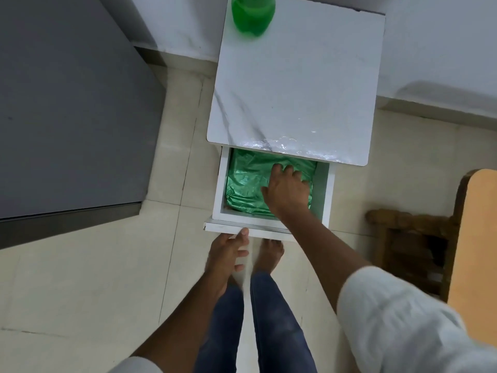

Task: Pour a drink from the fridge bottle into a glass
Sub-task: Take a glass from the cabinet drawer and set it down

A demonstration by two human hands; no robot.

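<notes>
A green plastic bottle (252,14) stands at the far left corner of a small white marble-look table (295,84), cut off by the top edge. Below the tabletop a white drawer (326,195) is pulled out. It holds a crumpled green plastic bag (244,181). My right hand (286,191) reaches into the drawer, fingers spread, resting on the bag. My left hand (228,251) is at the drawer's front edge, thumb touching the front panel, holding nothing that I can see. No glass is visible.
A grey fridge (70,103) fills the left side. A wooden stool or chair (414,238) and an orange panel (476,238) stand at the right. My bare feet and blue jeans are on the pale tiled floor (107,265) just before the drawer.
</notes>
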